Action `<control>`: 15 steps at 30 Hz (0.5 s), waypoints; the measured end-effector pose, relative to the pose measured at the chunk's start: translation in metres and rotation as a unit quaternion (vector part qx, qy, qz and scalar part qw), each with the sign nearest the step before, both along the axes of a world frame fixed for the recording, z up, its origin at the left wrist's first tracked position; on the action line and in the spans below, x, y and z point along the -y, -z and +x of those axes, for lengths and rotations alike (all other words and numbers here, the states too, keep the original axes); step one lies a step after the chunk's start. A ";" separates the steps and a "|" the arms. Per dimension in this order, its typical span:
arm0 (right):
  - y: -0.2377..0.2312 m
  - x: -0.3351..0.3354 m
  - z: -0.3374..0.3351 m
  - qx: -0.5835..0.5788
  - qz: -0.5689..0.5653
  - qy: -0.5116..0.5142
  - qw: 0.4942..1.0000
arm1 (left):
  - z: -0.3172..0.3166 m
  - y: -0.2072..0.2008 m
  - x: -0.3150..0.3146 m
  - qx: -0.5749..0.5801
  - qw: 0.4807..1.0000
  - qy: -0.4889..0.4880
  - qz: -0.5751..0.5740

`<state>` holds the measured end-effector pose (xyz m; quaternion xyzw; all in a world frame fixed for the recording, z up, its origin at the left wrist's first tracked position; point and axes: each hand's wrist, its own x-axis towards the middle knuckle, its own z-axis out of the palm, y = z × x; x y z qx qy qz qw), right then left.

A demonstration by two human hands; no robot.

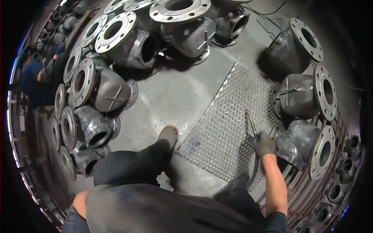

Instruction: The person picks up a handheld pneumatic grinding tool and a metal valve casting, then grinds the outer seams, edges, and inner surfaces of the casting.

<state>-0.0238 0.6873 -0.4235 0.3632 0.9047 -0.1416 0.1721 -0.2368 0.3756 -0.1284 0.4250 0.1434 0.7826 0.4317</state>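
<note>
My right hand (265, 145), in a dark glove, is closed around a slim, long-nosed tool (251, 123) that points away from me over the floor. A dark hose (254, 174) runs down from below that hand toward my right shoe; whether it joins the tool is hidden. Just right of the hand lies a flanged metal valve body (297, 139), nearest to it. Beyond stands another valve body (299, 95) with a raised cross on its side. My left hand is out of sight; only a bit of the left upper arm shows at the lower left.
A textured metal plate (229, 128) covers the floor ahead. Several flanged castings (112, 89) line the left and far sides. A dark casting (287, 50) stands far right, near a cable (268, 14). Slats (303, 182) and smaller castings (334, 192) lie right. Another person (33, 79) is far left.
</note>
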 end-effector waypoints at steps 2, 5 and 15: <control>-0.018 0.013 -0.033 -0.013 -0.015 -0.043 0.999 | 0.012 -0.026 0.008 0.006 1.000 0.017 -0.020; -0.051 0.008 -0.026 0.037 -0.029 0.010 0.999 | 0.023 -0.033 0.003 0.056 0.994 0.091 0.002; -0.166 0.042 0.031 -0.094 -0.044 0.025 0.994 | 0.021 -0.089 0.037 -0.012 0.934 -0.152 -0.322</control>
